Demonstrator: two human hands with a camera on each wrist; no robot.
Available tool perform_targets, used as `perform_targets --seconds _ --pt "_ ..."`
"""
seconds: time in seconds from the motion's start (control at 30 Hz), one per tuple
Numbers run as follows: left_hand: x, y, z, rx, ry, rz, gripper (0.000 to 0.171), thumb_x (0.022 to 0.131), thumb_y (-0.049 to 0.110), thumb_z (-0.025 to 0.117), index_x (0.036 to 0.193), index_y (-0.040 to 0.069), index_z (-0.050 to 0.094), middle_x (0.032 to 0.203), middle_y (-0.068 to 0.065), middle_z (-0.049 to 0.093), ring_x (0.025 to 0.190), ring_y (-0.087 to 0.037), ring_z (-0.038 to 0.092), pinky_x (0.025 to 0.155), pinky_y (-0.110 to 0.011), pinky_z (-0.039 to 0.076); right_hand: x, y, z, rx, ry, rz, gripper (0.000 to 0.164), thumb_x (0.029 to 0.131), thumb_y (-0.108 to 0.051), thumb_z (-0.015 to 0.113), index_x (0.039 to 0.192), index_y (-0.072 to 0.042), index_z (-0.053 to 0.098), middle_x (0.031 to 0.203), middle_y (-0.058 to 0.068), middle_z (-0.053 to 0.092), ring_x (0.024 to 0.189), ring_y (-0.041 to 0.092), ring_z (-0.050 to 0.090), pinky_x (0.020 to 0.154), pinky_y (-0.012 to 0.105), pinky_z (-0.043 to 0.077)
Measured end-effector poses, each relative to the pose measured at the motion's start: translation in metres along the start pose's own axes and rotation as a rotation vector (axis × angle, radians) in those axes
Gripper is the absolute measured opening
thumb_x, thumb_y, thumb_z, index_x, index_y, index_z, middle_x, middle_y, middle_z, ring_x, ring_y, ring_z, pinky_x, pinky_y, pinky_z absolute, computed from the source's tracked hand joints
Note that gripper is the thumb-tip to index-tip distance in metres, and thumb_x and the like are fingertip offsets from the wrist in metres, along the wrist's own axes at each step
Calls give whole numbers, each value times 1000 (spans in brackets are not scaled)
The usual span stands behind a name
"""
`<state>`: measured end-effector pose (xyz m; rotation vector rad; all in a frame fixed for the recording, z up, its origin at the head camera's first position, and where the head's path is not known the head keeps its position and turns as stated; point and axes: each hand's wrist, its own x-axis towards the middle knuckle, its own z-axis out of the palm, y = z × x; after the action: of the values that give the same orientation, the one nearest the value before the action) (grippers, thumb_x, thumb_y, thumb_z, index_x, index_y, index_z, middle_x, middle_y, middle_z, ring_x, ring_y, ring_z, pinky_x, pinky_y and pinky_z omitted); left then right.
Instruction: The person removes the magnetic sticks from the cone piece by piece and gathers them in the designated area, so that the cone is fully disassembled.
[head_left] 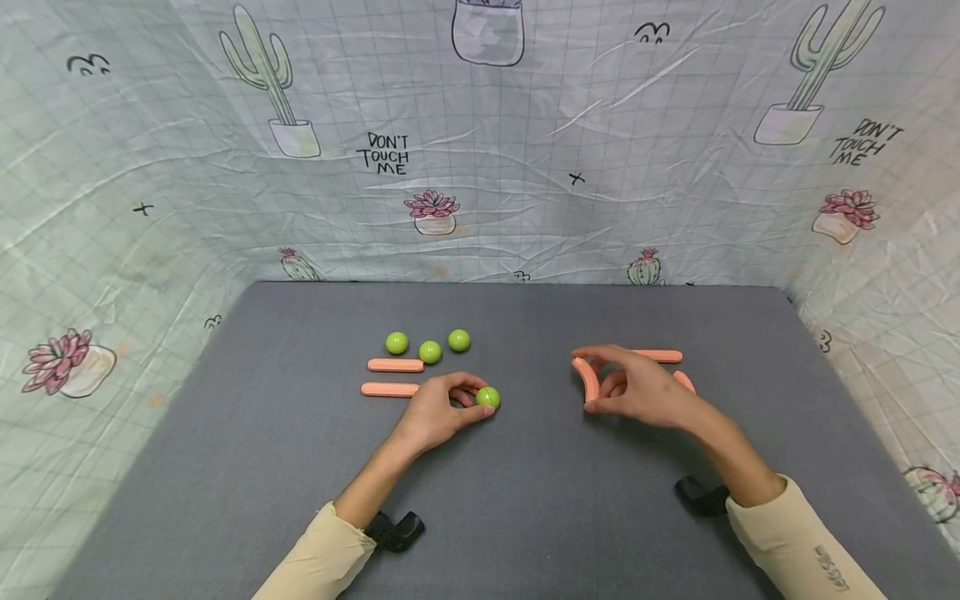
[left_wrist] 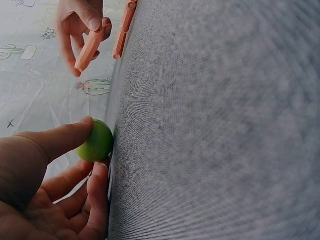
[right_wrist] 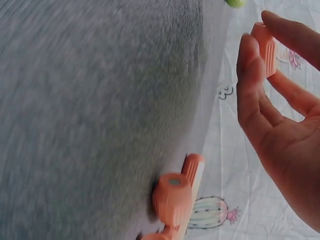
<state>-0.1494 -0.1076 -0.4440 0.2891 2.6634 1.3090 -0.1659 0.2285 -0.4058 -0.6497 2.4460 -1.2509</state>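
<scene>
My left hand (head_left: 435,415) pinches a shiny green ball (head_left: 488,398) between thumb and fingertips; in the left wrist view the ball (left_wrist: 96,142) is at the grey tabletop. To the right, my right hand (head_left: 647,390) holds a short curved orange piece (head_left: 587,381) by its ends, raised above the table. That ribbed piece (right_wrist: 265,50) also shows in the right wrist view. Behind and beside the right hand lie a straight orange stick (head_left: 660,356) and another orange piece (head_left: 684,381), both partly hidden by the hand.
Three more green balls, one of them the middle ball (head_left: 430,352), sit at the back left. Close to them lie an orange stick (head_left: 395,365) and a second stick (head_left: 388,389), partly behind my left hand. Patterned cloth (head_left: 510,208) walls the grey table (head_left: 525,517).
</scene>
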Motion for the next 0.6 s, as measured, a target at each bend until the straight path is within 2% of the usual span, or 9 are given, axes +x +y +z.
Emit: perform_targets --seconds 0.23,0.6 --pt "1 1 1 -4 -3 -6 29 88 27 86 115 20 77 92 2 73 82 -8 63 75 -27 49 -6 7 -6 -171 71 -69 69 85 -20 88 145 -6 58 105 3 73 79 6 64 68 25 54" --pt "0 0 0 1 0 -10 29 87 25 86 114 20 77 91 2 73 82 -8 63 73 -25 49 -15 13 -17 -233 86 -43 73 84 -18 88 147 -1 56 108 5 71 85 7 65 68 25 54"
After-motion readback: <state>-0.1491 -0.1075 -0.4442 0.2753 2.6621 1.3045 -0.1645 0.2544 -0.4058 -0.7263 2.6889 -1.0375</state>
